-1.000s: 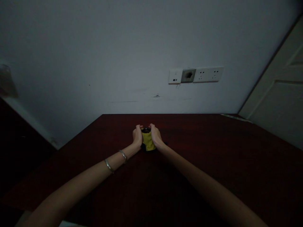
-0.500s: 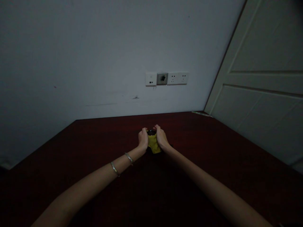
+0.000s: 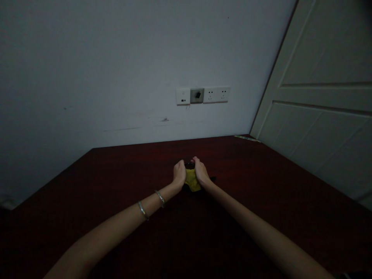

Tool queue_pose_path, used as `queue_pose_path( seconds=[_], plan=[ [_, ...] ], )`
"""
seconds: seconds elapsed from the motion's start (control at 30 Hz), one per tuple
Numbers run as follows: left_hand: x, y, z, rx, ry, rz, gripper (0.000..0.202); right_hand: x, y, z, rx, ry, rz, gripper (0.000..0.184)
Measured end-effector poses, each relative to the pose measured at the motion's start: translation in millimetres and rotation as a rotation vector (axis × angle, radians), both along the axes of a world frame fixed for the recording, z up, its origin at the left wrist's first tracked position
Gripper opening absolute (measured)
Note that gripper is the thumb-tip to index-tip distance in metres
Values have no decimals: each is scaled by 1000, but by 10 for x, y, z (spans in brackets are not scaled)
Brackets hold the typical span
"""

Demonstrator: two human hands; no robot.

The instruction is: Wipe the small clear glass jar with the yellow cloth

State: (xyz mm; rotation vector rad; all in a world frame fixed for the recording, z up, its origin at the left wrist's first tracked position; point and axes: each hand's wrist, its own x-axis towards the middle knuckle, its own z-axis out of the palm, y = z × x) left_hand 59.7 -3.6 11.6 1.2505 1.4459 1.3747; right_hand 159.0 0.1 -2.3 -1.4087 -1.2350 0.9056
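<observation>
Both my hands are out at arm's length, pressed from either side around a yellow cloth (image 3: 192,181). A dark, glossy thing (image 3: 190,165) shows at the cloth's far end between my fingers; its kind is too dim to tell. My left hand (image 3: 179,173) is curled along the left side, its fingertips mostly hidden. From the right, my right hand (image 3: 201,171) closes on the same bundle, thumb and fingers near the dark thing. Black edges show under the cloth, and a small dark piece (image 3: 213,179) sticks out beside my right wrist.
A dark red wooden tabletop (image 3: 139,166) lies beneath my arms. Behind it rises a white wall with a row of sockets (image 3: 216,94) and a grey switch plate (image 3: 197,95). On the right stands a pale panelled door (image 3: 316,93). A thin strip (image 3: 247,138) lies at the far right corner.
My hands and the cloth bundle have shifted slightly right and a little nearer to me. The grip looks the same. The view has tilted very slightly.
</observation>
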Motion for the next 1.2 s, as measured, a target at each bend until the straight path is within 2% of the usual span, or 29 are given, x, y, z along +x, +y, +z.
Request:
queue_pose_path(
  seconds=[0.4, 0.57, 0.7, 0.8, 1.0, 1.2],
  plan=[
    [-60, 26, -52, -11, 120, -96, 27, -45, -43, 22, 13, -65, 5, 29],
    [-115, 32, -49, -30, 146, -115, 20, -33, -77, 54, 61, -109, 8, 29],
    [-195, -7, -37, -37, 144, -116, 31, 28, -120, 112, 141, -180, 28, 30],
    [-249, -68, -28, -23, 136, -138, 38, 140, -207, 210, 265, -276, 120, 33],
    [-361, -263, 17, 20, 128, -180, 46, 387, -416, 388, 476, -518, 450, 27],
    [-487, -483, 75, 54, 143, -224, 51, 409, -527, 455, 543, -643, 539, 12]
  ],
)
